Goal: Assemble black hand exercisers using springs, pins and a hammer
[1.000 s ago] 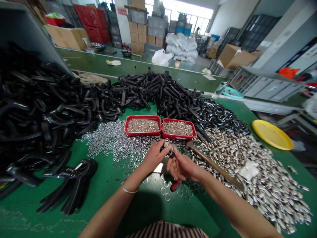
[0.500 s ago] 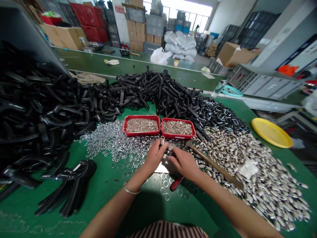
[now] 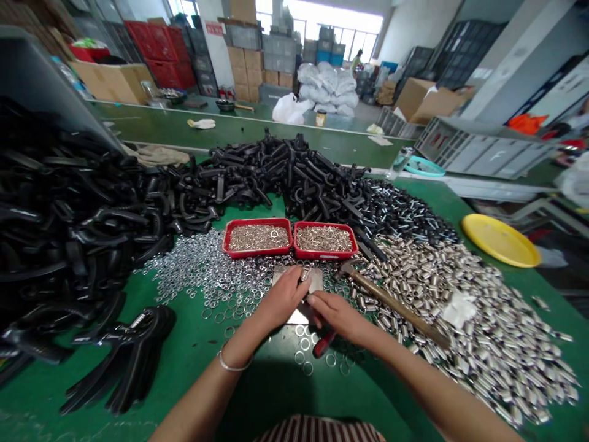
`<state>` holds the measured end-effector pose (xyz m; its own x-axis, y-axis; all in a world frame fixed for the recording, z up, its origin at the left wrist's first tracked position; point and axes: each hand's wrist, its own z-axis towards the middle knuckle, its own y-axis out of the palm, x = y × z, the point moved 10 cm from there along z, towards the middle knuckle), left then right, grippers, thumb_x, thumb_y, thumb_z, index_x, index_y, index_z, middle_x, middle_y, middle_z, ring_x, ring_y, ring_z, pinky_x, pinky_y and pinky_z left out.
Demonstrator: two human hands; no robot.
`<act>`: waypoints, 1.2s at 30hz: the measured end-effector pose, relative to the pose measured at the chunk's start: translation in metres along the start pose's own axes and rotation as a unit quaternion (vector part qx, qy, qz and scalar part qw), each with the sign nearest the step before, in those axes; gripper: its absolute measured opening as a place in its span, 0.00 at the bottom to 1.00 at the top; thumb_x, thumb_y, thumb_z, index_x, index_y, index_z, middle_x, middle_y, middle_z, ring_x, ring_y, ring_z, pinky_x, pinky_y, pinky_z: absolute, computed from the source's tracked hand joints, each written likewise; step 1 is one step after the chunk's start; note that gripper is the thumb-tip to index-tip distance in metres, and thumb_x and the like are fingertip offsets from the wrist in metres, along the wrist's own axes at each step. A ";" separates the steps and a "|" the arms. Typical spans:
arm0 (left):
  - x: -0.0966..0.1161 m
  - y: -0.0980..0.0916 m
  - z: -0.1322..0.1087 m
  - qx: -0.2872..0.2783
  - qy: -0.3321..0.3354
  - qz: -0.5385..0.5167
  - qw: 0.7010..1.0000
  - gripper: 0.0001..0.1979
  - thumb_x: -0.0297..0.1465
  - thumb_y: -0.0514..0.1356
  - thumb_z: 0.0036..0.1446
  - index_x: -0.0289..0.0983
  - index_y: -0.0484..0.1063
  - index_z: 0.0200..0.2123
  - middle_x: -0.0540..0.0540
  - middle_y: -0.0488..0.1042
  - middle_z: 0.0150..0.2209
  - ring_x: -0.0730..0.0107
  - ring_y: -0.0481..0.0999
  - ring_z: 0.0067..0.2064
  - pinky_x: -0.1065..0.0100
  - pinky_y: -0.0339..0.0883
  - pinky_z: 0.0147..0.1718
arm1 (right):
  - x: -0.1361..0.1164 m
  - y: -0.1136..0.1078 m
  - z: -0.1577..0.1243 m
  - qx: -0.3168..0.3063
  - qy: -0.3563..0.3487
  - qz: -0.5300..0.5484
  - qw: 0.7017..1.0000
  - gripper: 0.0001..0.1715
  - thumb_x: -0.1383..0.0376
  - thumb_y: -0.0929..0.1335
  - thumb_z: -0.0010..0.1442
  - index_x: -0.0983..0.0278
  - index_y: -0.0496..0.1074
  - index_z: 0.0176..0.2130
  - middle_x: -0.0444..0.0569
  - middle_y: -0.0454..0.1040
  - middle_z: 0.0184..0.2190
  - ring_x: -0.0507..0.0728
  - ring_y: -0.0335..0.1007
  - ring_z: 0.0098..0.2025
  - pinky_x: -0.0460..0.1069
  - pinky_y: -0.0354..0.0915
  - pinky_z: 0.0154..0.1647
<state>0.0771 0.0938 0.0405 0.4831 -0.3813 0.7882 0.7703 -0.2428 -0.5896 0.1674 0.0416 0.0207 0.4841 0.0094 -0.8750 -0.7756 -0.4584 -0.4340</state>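
Note:
My left hand [image 3: 281, 299] is closed on a small metal coil spring [image 3: 304, 274], whose upper end pokes out between thumb and forefinger. Against it, my right hand [image 3: 338, 314] is pinched, its fingertips meeting just below the spring. A dark bit shows between the hands, mostly covered by fingers, so its kind is unclear. Both hands are over a flat metal plate [image 3: 316, 280] on the green table. Under my right hand lies a tool with a red handle [image 3: 323, 345], its other end hidden. Loose thin metal rings [image 3: 308, 368] are scattered near it.
Two red trays [image 3: 258, 252] of small metal parts stand beyond the plate. A hammer [image 3: 396, 304] lies right, beside a heap of springs [image 3: 488, 331]. Nuts [image 3: 188, 264] spread left. Black plastic clamp parts [image 3: 294, 169] pile behind and left. A yellow lid [image 3: 500, 240] lies far right.
My hands have drawn closer together, and the spring now leans where it stood upright. The dark part between them is more covered. The whole view has shifted slightly.

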 end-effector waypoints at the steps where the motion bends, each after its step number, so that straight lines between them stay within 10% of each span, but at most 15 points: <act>1: -0.001 0.009 0.001 -0.030 0.010 0.036 0.999 0.07 0.34 0.54 0.63 0.40 0.67 0.32 0.45 0.70 0.35 0.59 0.70 0.39 0.61 0.62 0.43 | 0.003 -0.007 -0.001 0.027 -0.001 -0.064 0.998 0.21 0.52 0.58 0.71 0.62 0.68 0.35 0.45 0.73 0.25 0.54 0.67 0.27 0.48 0.60 0.31; 7: 0.006 0.019 0.023 -0.081 0.065 0.220 0.970 0.07 0.35 0.60 0.59 0.38 0.72 0.37 0.40 0.72 0.41 0.53 0.69 0.46 0.55 0.60 0.47 | 0.017 -0.055 -0.024 0.132 -0.011 -0.193 0.972 0.14 0.57 0.60 0.71 0.61 0.71 0.44 0.51 0.77 0.40 0.59 0.74 0.41 0.51 0.64 0.42; 12: 0.025 -0.003 0.088 -0.040 0.075 0.314 0.946 0.10 0.30 0.54 0.64 0.36 0.75 0.40 0.39 0.73 0.43 0.55 0.70 0.48 0.57 0.60 0.48 | 0.031 -0.070 -0.050 0.152 -0.038 -0.145 0.977 0.17 0.56 0.58 0.72 0.60 0.71 0.43 0.49 0.77 0.36 0.58 0.74 0.38 0.52 0.67 0.41; 18: 0.008 0.019 0.149 -0.090 0.018 0.384 0.919 0.10 0.19 0.56 0.55 0.30 0.78 0.31 0.33 0.77 0.36 0.53 0.75 0.45 0.57 0.62 0.48 | 0.038 -0.080 -0.062 0.175 -0.055 -0.208 0.961 0.16 0.58 0.58 0.72 0.60 0.71 0.47 0.49 0.78 0.42 0.59 0.75 0.43 0.53 0.68 0.47; 26: -0.003 0.009 0.144 -0.060 0.015 0.346 0.936 0.08 0.29 0.57 0.63 0.36 0.77 0.38 0.41 0.79 0.41 0.61 0.77 0.45 0.65 0.66 0.47 | 0.059 -0.132 -0.083 0.264 -0.031 -0.436 0.860 0.15 0.61 0.61 0.69 0.64 0.73 0.48 0.58 0.74 0.42 0.65 0.67 0.44 0.58 0.64 0.47; 36: -0.010 -0.003 0.142 0.012 -0.019 0.317 0.948 0.09 0.24 0.54 0.63 0.33 0.73 0.43 0.39 0.79 0.41 0.56 0.79 0.44 0.59 0.67 0.48 | 0.079 -0.132 -0.066 0.224 -0.015 -0.495 0.839 0.14 0.62 0.61 0.69 0.67 0.71 0.46 0.57 0.73 0.37 0.64 0.66 0.41 0.56 0.61 0.44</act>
<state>0.1288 0.2248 0.0593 0.8670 -0.4107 0.2822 0.3282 0.0443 -0.9436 0.3350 0.0442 0.0234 0.9760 0.2138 -0.0403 -0.0774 0.1680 -0.9827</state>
